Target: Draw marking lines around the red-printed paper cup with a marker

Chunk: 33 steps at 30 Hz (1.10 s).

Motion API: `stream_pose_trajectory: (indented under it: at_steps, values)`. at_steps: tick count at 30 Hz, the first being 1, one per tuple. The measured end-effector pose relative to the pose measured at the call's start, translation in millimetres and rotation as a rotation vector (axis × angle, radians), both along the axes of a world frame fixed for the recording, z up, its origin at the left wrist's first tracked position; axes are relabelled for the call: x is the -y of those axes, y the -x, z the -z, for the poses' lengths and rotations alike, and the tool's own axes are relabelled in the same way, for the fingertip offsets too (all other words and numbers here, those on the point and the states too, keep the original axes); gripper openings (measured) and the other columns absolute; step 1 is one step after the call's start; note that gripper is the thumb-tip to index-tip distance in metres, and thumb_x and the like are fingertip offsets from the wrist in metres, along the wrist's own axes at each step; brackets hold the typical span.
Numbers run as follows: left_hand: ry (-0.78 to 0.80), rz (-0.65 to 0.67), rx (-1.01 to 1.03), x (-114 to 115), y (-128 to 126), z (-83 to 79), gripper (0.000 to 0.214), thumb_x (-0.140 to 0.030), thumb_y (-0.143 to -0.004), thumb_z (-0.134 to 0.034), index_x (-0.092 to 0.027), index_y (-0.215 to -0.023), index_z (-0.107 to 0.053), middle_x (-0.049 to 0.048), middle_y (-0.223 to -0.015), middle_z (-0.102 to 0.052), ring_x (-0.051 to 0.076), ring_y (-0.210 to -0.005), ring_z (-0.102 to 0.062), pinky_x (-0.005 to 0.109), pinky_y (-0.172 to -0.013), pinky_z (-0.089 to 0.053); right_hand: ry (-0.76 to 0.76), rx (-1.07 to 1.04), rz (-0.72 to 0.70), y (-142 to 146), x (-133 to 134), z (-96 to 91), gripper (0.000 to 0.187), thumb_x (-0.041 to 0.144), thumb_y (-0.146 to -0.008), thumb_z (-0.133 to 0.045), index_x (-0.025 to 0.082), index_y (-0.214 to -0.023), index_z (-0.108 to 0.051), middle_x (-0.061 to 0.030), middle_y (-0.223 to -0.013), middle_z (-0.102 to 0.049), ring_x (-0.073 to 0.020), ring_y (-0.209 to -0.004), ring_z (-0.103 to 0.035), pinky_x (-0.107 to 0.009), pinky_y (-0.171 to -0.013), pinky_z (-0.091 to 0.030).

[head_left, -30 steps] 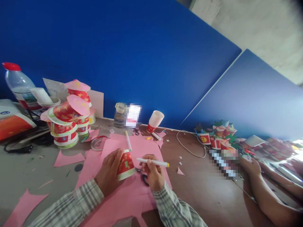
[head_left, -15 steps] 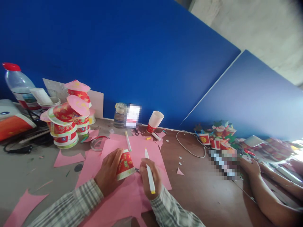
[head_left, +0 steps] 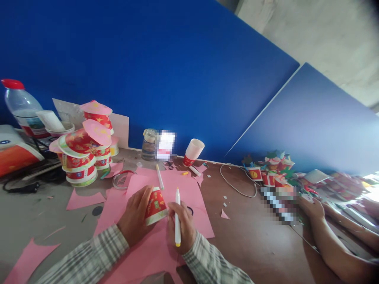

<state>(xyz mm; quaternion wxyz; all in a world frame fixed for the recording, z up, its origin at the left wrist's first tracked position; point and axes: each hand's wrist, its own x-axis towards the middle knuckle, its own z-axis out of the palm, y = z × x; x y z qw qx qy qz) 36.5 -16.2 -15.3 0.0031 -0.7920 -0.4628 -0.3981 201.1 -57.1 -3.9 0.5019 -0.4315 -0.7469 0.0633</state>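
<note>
My left hand is wrapped around the left side of a red paper cup with gold print, upside down and tilted over the pink paper. My right hand grips a white marker with a yellow end, its tip uncovered and pointing away from me. The fingers of that hand are close to the cup's rim. Behind them a dark ring shows in part; the rest of it is hidden. Another white marker lies on the paper just beyond the cup.
On the left stand stacked red cups with pink paper hats, a roll of tape and a bottle. A glass jar, a bright phone and white cups line the blue partition. At right, another person's hand works near decorated cups.
My right hand has shifted a little left, nearer the cup, and the marker has turned more upright in view. The dark ring has come into sight behind the fingers. My left hand stays put.
</note>
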Motion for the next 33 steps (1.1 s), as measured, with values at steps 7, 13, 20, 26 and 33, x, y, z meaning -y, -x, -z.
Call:
stream_pose_trajectory:
  at_steps: [7, 13, 20, 26, 33]
  values:
    - [0.007, -0.001, -0.004, -0.1, 0.2, 1.6, 0.085, -0.057, -0.058, -0.051, -0.017, -0.122, -0.012, 0.0140, -0.115, -0.039, 0.029, -0.106, -0.037, 0.044, -0.084, -0.038, 0.009, 0.058, -0.040, 4.9, 1.6, -11.1, 0.050, 0.007, -0.072, -0.051, 0.032, -0.115, -0.046, -0.0048, -0.081, -0.059, -0.0269, -0.071, -0.055, -0.039, -0.063, -0.047]
    - [0.025, 0.002, -0.004, 0.3, 1.0, 1.9, 0.087, -0.056, -0.056, -0.054, -0.014, -0.122, -0.015, 0.0152, -0.115, -0.039, 0.029, -0.106, -0.037, 0.043, -0.085, -0.037, -0.026, 0.156, -0.096, 3.2, -1.9, -8.9, 0.047, 0.010, -0.075, -0.048, 0.031, -0.117, -0.046, -0.0055, -0.079, -0.058, -0.0256, -0.064, -0.053, -0.038, -0.061, -0.043]
    - [0.079, 0.021, 0.032, 2.0, 0.7, 1.1, 0.092, -0.055, -0.053, -0.058, -0.018, -0.123, -0.010, 0.0129, -0.117, -0.038, 0.030, -0.107, -0.035, 0.046, -0.086, -0.036, 0.036, 0.277, -0.123, -3.4, -4.8, -5.8, 0.041, 0.010, -0.080, -0.044, 0.027, -0.118, -0.046, -0.0057, -0.077, -0.056, -0.0238, -0.065, -0.054, -0.034, -0.059, -0.044]
    - [0.139, 0.036, 0.078, 1.6, 3.8, -0.4, 0.102, -0.058, -0.047, -0.060, -0.017, -0.123, -0.007, 0.0125, -0.120, -0.034, 0.031, -0.109, -0.032, 0.045, -0.087, -0.035, 0.062, -0.032, -0.029, -0.8, -9.9, 4.5, 0.036, 0.006, -0.074, -0.048, 0.027, -0.104, -0.053, -0.0033, -0.078, -0.057, -0.0219, -0.063, -0.056, -0.030, -0.056, -0.047]
    - [0.159, -0.010, 0.145, 1.1, 1.4, -3.2, 0.098, -0.060, -0.052, -0.053, -0.015, -0.123, -0.004, 0.0131, -0.120, -0.033, 0.029, -0.109, -0.033, 0.045, -0.086, -0.037, 0.121, -0.085, 0.009, -0.1, -14.6, 5.4, 0.041, 0.003, -0.068, -0.051, 0.024, -0.103, -0.050, -0.0019, -0.077, -0.058, -0.0198, -0.058, -0.057, -0.028, -0.054, -0.048]
